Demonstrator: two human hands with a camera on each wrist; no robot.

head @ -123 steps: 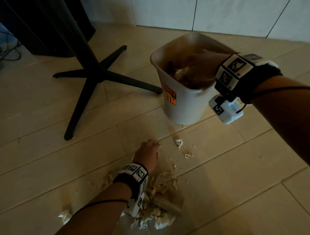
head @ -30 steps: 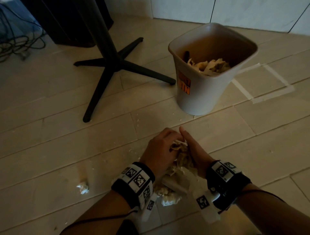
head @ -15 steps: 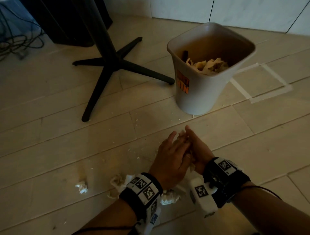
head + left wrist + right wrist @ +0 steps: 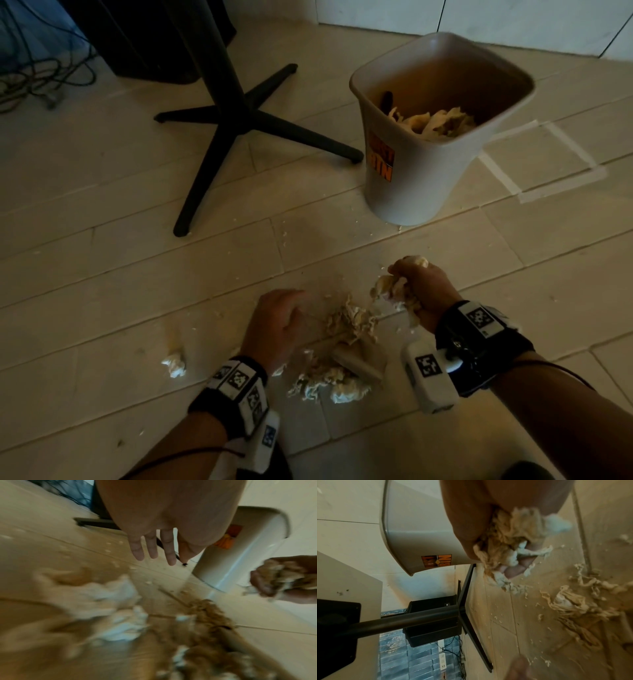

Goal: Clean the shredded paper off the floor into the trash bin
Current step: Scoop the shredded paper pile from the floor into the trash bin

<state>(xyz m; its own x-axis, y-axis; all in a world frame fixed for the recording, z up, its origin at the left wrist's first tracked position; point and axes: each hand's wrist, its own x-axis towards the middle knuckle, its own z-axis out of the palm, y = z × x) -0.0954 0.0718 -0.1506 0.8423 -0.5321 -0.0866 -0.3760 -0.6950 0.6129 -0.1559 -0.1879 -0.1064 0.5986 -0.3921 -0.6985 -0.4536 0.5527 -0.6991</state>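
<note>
Head view: the paper (image 4: pixel 349 322) was seen as a loose heap of thin strips on the floor (image 4: pixel 137 274), between the two hands, with more of it just nearer the camera around a pale flat piece (image 4: pixel 358 363) whose kind could not be told. A wad (image 4: pixel 394 291) of the same strips was gripped in the right hand (image 4: pixel 423 291), fingers curled round it, loose ends hanging below the fist; in the right wrist view the wad (image 4: pixel 508 543) was seen bulging out between the fingers (image 4: pixel 515 570). The left hand (image 4: pixel 274 325) was held low just beside the heap with nothing in it, and its fingers (image 4: pixel 152 547) were shown straight and spread in the left wrist view. A small clump (image 4: pixel 174 363) lay apart to the left, and fine crumbs were scattered toward the bin (image 4: pixel 421 178), which stood well ahead and was already partly filled. A black stand (image 4: pixel 236 113) stood left of the bin.

The strips were judged light, soft and easily shed, so the heap would best be scooped from both sides and squeezed firmly, since a loose hold would likely drop strands on the way.
</note>
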